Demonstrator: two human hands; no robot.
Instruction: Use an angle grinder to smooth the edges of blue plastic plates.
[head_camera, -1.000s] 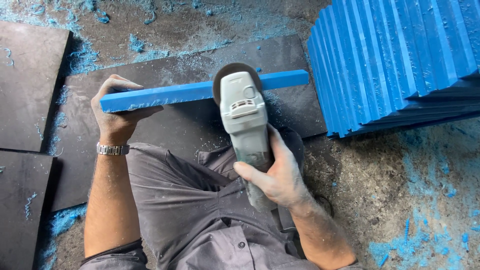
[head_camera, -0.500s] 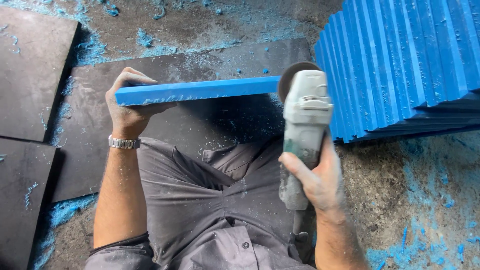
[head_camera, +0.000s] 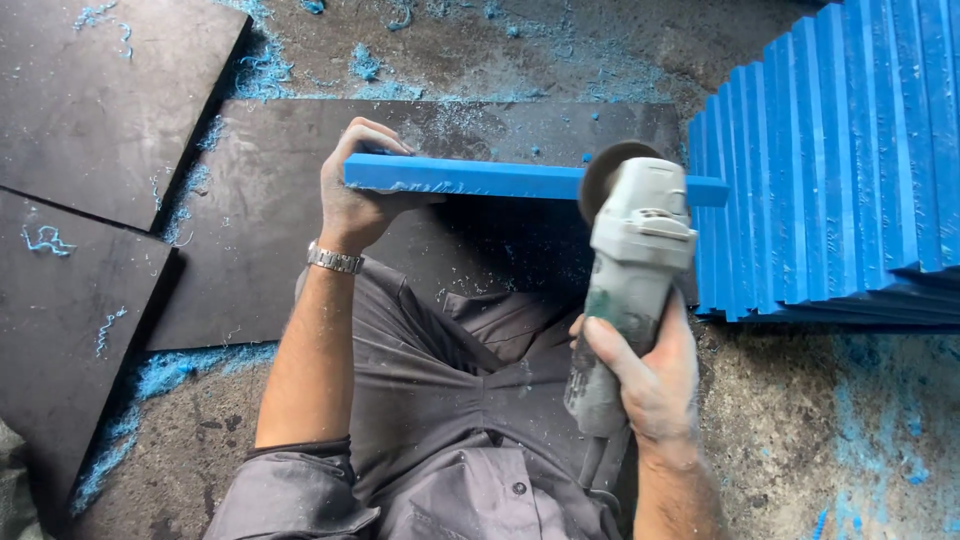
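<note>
Clearly the risk begins at the left hand (head_camera: 352, 205), which clamps the left end of the blue slab (head_camera: 470, 177) with fingers curled over its top edge; the slab stands on edge, spanning from that hand to the grinder (head_camera: 628, 290). Braced only there, it could tip or chatter. The right hand (head_camera: 648, 385) is wrapped tight round the grinder's body, disc (head_camera: 603, 175) touching the slab near its right end. A snag might kick the tool toward the lap or the stacked slabs (head_camera: 850, 150) beyond.
</note>
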